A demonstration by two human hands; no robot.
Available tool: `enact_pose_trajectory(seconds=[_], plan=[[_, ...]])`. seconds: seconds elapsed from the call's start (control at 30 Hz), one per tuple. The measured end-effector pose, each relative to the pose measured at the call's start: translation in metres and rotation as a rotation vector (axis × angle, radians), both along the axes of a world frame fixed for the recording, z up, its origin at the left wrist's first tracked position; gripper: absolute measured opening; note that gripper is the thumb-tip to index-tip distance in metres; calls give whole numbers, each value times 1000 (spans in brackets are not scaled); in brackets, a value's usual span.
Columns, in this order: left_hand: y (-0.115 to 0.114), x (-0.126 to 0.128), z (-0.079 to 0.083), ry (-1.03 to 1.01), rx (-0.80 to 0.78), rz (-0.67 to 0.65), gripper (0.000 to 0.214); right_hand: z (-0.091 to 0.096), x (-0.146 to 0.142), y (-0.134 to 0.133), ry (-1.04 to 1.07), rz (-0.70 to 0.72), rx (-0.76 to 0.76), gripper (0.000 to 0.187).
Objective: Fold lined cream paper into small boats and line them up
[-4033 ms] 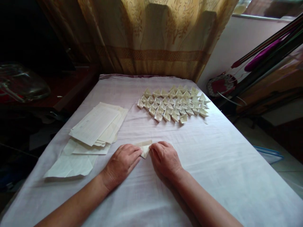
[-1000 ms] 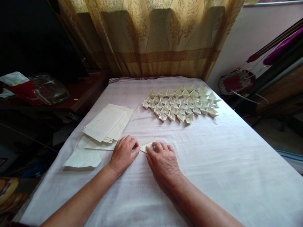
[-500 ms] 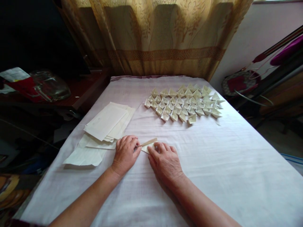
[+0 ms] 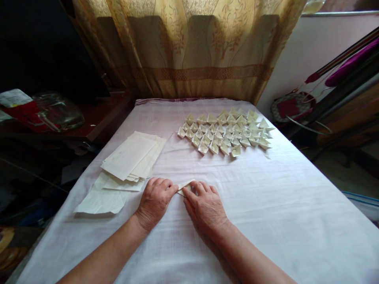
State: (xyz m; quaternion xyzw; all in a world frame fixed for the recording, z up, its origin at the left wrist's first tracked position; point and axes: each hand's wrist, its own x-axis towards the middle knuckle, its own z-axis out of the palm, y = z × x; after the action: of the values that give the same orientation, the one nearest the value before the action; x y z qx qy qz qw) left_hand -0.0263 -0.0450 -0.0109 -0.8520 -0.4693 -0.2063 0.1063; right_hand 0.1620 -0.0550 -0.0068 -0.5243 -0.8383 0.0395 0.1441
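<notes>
A small folded piece of paper (image 4: 184, 187) lies on the cloth between my hands, largely covered by fingers. My left hand (image 4: 156, 198) pinches its left end between thumb and fingers. On its right side, my right hand (image 4: 205, 199) grips and presses the paper, with the index finger and thumb near its middle. To the left lies a stack of loose cream paper sheets (image 4: 130, 154), with a creased sheet (image 4: 99, 197) sticking out at the near side. Beyond my hands, several folded paper boats (image 4: 225, 132) stand in close rows.
A white cloth (image 4: 266, 205) covers the table. On a dark side table at left stand a glass jug (image 4: 60, 114) and a red packet (image 4: 25, 114). A patterned curtain (image 4: 189, 51) hangs behind; a bag (image 4: 291, 107) is at right.
The raised flap of the folded paper has come down lower, and my left fingers have closed nearer to it. The whole view has shifted slightly.
</notes>
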Motion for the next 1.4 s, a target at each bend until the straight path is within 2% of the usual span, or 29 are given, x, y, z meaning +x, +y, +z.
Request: enact_pose_trajectory(seconds=[0.23, 0.43, 0.53, 0.67, 0.73, 0.83, 0.97, 1.07, 1.17, 1.23, 1.4], plan=[[-1, -8, 3, 52, -26, -106, 23, 3, 10, 4, 117, 45, -36, 13], [-6, -9, 13, 139, -126, -134, 33, -2, 17, 10, 207, -45, 82, 17], [-6, -11, 15, 139, -135, -150, 29, -3, 16, 12, 161, -40, 94, 29], [3, -14, 14, 31, -159, -174, 17, -1, 16, 13, 84, -43, 29, 19], [9, -12, 13, -19, -203, -147, 14, 0, 17, 14, 85, -54, 8, 18], [18, -3, 12, -33, -264, -31, 17, 2, 16, 18, 116, -73, -11, 17], [23, 8, 15, -26, -314, 104, 10, 5, 13, 30, 136, -147, -90, 15], [24, 11, 21, 7, -410, 135, 9, 10, 14, 41, 119, -171, -156, 7], [24, 13, 31, 55, -548, 159, 7, 15, 14, 47, 71, -139, -226, 16], [25, 16, 36, 84, -625, 183, 7, 19, 14, 49, 35, -121, -268, 15], [26, 21, 42, 126, -700, 191, 7, 22, 12, 51, 4, -96, -284, 14]])
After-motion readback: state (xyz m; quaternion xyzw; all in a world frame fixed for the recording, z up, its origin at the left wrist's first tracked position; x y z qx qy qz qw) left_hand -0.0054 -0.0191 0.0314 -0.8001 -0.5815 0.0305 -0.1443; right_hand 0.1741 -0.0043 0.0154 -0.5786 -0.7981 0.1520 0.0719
